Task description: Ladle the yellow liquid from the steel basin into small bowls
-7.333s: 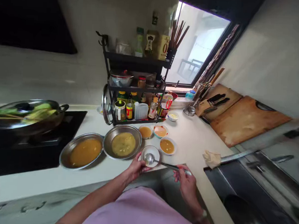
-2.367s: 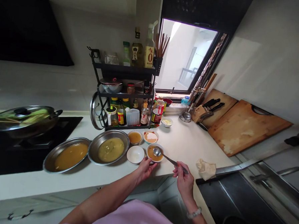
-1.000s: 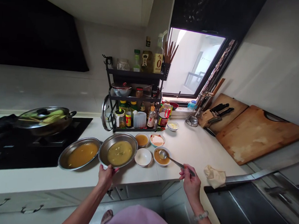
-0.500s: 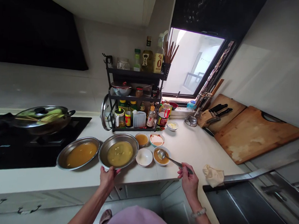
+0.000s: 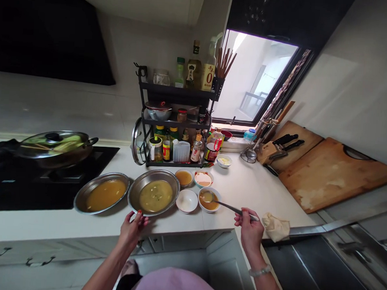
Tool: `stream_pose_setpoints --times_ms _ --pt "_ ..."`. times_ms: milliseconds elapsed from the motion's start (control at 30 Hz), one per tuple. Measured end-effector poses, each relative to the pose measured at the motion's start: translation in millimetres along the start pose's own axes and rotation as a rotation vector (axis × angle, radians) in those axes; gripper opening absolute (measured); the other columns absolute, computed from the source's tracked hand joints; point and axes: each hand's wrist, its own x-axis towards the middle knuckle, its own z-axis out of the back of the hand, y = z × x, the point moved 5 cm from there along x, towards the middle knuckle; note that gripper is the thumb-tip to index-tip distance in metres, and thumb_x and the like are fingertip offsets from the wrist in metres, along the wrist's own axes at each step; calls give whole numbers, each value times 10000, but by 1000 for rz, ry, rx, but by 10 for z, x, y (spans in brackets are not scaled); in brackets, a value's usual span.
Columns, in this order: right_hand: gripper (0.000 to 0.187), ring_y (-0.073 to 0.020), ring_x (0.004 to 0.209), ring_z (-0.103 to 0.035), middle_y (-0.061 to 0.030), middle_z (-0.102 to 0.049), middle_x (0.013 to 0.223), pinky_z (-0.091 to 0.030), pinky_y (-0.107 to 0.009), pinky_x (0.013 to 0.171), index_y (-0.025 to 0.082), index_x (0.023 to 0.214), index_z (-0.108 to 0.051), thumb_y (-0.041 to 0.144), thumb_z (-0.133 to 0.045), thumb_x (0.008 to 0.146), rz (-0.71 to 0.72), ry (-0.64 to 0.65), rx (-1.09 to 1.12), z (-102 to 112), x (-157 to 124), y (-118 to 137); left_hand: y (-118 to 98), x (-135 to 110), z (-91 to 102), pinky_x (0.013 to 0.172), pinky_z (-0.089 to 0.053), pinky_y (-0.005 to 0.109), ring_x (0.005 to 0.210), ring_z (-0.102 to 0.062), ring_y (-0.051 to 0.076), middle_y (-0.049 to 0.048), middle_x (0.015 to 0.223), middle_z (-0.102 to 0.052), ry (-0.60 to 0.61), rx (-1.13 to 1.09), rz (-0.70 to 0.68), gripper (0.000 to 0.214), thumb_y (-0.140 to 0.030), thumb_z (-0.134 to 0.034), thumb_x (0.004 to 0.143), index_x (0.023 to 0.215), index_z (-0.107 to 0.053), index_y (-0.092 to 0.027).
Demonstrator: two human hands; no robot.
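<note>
The white counter (image 5: 249,187) holds two metal basins (image 5: 134,193), five bowls (image 5: 187,201) and a black rack (image 5: 177,91).

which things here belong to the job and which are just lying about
In use: spoon in the right hand; white bowl at its tip; metal basin by the left hand.

Seemingly idle: beige cloth, knife block, cutting boards.

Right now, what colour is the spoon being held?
The spoon is silvery grey, its handle looking darker; the head view shows it best.
</note>
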Motion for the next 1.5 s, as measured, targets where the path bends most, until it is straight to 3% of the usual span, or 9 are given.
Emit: stream_pose_setpoints --times_ms 267,533,667,800,900,1000,1133,1233,1500 --pt "390 -142 433 -587 -16 -656 577 -478 -233 381 148 866 -607 511 -693 750 -2 17 61 -228 -61 182 -177 136 79 463 -499 190 421 -594 101 -23 545 -617 13 32 28 189 -12 -600 808 808 -497 -169" --pt "337 -142 381 -544 7 -621 526 -463 -250 362 178 844 -596 505 -652 788 -25 178 131 -937 -299 187 -181 180 93 487 -519 204 454 -616 111 -17 532 -617 58 46 64 207 -3 -620 783 743 -499 -166" --pt "306 -156 423 -585 -5 -631 565 -507 -268 397 174 919 -623 470 -591 848 104 320 120 -1277 -480 156 -155 202 104 484 -515 201 455 -609 109 -21 506 -597 79 59 87 234 -24 -686 732 665 -508 -161" --pt "205 -138 525 -627 -51 -677 786 -554 -269 475 203 979 -678 324 -527 913 373 513 72 -1423 -685 238 -134 217 96 471 -500 195 449 -594 104 -25 482 -571 105 43 92 258 -57 -712 713 590 -508 -156" --pt "209 -156 665 -663 -80 -673 956 -574 -275 527 236 999 -695 237 -501 921 572 616 48 -1342 -755 350 -125 227 105 465 -494 195 448 -590 102 -13 498 -587 99 30 88 241 -61 -718 703 589 -525 -151" --pt "221 -162 710 -665 -73 -663 961 -574 -268 535 244 1035 -678 212 -490 923 624 547 -4 -1085 -648 412 -116 241 121 471 -500 201 457 -596 107 -7 508 -595 99 32 86 229 -67 -718 703 595 -533 -147" --pt "191 -126 573 -622 -39 -658 854 -548 -246 484 213 1030 -640 278 -493 928 497 293 -142 -592 -397 359 -99 278 147 488 -514 204 476 -610 113 -13 506 -586 122 35 70 238 -71 -721 701 584 -527 -143" --pt "229 -129 518 -605 -21 -651 740 -530 -242 455 189 979 -631 363 -496 915 404 215 -248 -311 -322 255 -78 307 157 491 -522 200 482 -616 115 -20 497 -571 151 24 59 231 -69 -698 718 582 -526 -141" --pt "354 -138 404 -557 5 -627 554 -496 -258 430 154 922 -602 495 -551 842 84 88 -195 -76 -293 14 -95 320 158 475 -521 189 466 -607 106 -24 517 -595 126 13 33 200 -41 -654 722 625 -521 -153"
